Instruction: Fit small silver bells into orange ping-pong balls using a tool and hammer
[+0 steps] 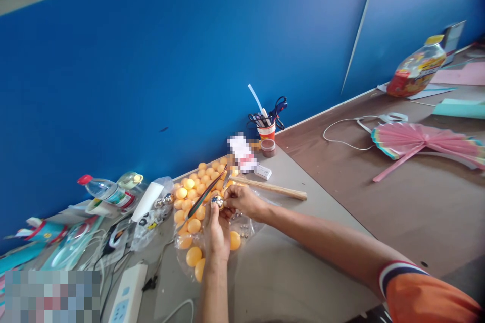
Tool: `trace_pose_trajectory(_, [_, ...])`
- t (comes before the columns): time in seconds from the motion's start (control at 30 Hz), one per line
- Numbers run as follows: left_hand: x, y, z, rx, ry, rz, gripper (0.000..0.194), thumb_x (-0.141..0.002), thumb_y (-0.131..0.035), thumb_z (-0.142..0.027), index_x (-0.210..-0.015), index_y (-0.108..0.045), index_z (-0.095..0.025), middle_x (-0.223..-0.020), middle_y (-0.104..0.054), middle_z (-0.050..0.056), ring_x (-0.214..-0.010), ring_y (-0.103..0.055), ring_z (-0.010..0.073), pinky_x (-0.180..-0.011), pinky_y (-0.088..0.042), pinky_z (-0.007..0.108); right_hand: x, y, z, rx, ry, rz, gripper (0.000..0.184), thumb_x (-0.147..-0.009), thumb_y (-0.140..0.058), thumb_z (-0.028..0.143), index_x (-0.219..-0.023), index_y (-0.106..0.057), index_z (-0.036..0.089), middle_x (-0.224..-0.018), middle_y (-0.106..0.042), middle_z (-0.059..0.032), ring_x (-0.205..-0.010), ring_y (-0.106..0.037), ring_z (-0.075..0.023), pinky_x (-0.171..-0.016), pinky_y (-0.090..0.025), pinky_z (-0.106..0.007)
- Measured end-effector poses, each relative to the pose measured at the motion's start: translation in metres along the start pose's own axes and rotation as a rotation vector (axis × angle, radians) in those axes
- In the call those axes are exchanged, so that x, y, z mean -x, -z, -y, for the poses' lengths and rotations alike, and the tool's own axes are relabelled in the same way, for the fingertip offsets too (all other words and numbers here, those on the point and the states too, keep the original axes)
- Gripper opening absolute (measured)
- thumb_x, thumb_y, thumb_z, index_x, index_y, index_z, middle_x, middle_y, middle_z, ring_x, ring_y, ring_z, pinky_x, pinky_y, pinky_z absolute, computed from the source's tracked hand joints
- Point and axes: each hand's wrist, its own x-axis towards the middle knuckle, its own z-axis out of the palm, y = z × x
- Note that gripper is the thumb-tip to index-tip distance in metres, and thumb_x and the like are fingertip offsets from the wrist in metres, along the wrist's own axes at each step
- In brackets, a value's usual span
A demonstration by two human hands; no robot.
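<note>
A small shiny silver ball (217, 202) is held in my left hand (219, 237), with the thumb against its near side. My right hand (242, 201) is closed in a pinch at the ball's right edge; what lies between those fingertips is too small to make out. Behind and below both hands, orange table-tennis balls (194, 225) fill a clear plastic bag (182, 262). A dark striped strap (206, 192) lies across them. Just beyond my right hand rests a hammer-like tool with a wooden handle (276, 188). Tiny silver beads (244, 229) lie beside my right wrist.
To the left are a red-capped bottle (109, 193), cables, more silver balls (164, 201) and a white power strip (129, 292). A pen cup (267, 131), round tub (268, 148) and small box (262, 172) stand at the back. Rightward lie a pink paper fan (424, 141) and a large bottle (417, 68).
</note>
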Motion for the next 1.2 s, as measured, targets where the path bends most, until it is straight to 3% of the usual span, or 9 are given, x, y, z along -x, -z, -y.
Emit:
trace_pose_trajectory(0.1, [-0.003,0.003,-0.008,0.086,0.047,-0.020,0.034,-0.069,-0.089,-0.043,-0.087,-0.076,-0.017,-0.080,-0.074,0.003,-0.064,-0.062,0.0132,-0.063,-0.053,0.025,-0.005,0.007,0.002,0.009,0.014,-0.021,0.017,-0.083,-0.062,0.012,-0.070,-0.055,0.020,-0.054,-0.053,0.0058,-0.049,-0.048,-0.0099,-0.053,-0.040,-0.022])
trace_pose_trajectory(0.17, [-0.005,0.008,-0.014,0.145,0.069,-0.062,0.035,-0.070,-0.089,-0.043,-0.089,-0.075,-0.016,-0.078,-0.074,0.003,-0.061,-0.061,0.0113,-0.064,-0.054,0.024,-0.007,0.013,0.002,0.171,0.034,-0.049,0.015,-0.084,-0.059,0.011,-0.072,-0.056,0.019,-0.057,-0.053,0.0056,-0.051,-0.048,-0.0102,-0.054,-0.041,-0.022])
trace_pose_trajectory(0.27, [-0.007,0.014,-0.021,0.185,0.100,-0.102,0.032,-0.073,-0.087,-0.041,-0.087,-0.074,-0.015,-0.078,-0.073,0.004,-0.061,-0.061,0.0107,-0.063,-0.054,0.023,-0.003,0.016,-0.001,0.736,0.105,-0.036,0.013,-0.080,-0.060,0.005,-0.078,-0.065,0.017,-0.077,-0.068,-0.0013,-0.071,-0.061,-0.0140,-0.067,-0.048,-0.024])
trace_pose_trajectory(0.37, [-0.008,0.015,-0.022,0.181,0.127,-0.113,0.026,-0.079,-0.082,-0.038,-0.085,-0.072,-0.015,-0.077,-0.073,0.005,-0.060,-0.062,0.0117,-0.062,-0.055,0.024,0.007,0.011,-0.007,1.384,0.143,0.086,0.016,-0.089,-0.058,0.013,-0.098,-0.071,0.013,-0.110,-0.072,-0.0147,-0.084,-0.067,-0.0206,-0.073,-0.052,-0.030])
trace_pose_trajectory(0.43, [-0.007,0.013,-0.021,0.171,0.133,-0.131,0.023,-0.081,-0.079,-0.037,-0.083,-0.072,-0.015,-0.075,-0.073,0.005,-0.059,-0.062,0.0121,-0.061,-0.055,0.024,0.012,0.004,-0.011,1.481,0.139,0.133,0.018,-0.089,-0.061,0.014,-0.102,-0.072,0.012,-0.119,-0.069,-0.0190,-0.088,-0.068,-0.0245,-0.074,-0.052,-0.033])
trace_pose_trajectory(0.57, [-0.005,0.009,-0.021,0.158,0.138,-0.144,0.021,-0.082,-0.078,-0.035,-0.084,-0.072,-0.015,-0.074,-0.073,0.005,-0.058,-0.061,0.0118,-0.059,-0.054,0.023,0.014,-0.002,-0.015,1.561,0.102,0.225,0.018,-0.089,-0.060,0.012,-0.101,-0.073,0.014,-0.113,-0.072,-0.0153,-0.077,-0.067,-0.0215,-0.065,-0.049,-0.030])
trace_pose_trajectory(0.73, [-0.005,0.009,-0.023,0.162,0.143,-0.131,0.023,-0.079,-0.080,-0.035,-0.089,-0.072,-0.015,-0.075,-0.073,0.006,-0.058,-0.062,0.0118,-0.059,-0.054,0.023,0.010,0.005,-0.011,1.482,0.066,0.181,0.012,-0.082,-0.064,0.008,-0.089,-0.072,0.014,-0.093,-0.073,-0.0106,-0.071,-0.064,-0.0184,-0.060,-0.042,-0.026])
trace_pose_trajectory(0.93, [-0.007,0.011,-0.022,0.184,0.155,-0.127,0.023,-0.077,-0.083,-0.034,-0.085,-0.073,-0.015,-0.074,-0.074,0.005,-0.059,-0.063,0.0113,-0.060,-0.055,0.022,-0.002,0.018,-0.009,1.037,0.198,0.056,0.020,-0.077,-0.058,0.001,-0.081,-0.074,0.014,-0.094,-0.074,-0.0092,-0.085,-0.067,-0.0191,-0.075,-0.049,-0.025])
trace_pose_trajectory(1.2, [-0.009,0.013,-0.019,0.172,0.130,-0.143,0.023,-0.073,-0.086,-0.032,-0.083,-0.074,-0.016,-0.073,-0.074,0.003,-0.060,-0.065,0.0114,-0.060,-0.056,0.023,-0.010,0.019,-0.002,0.251,-0.023,-0.044,0.016,-0.072,-0.062,0.004,-0.072,-0.071,0.017,-0.058,-0.065,0.0017,-0.056,-0.061,-0.0123,-0.058,-0.050,-0.022])
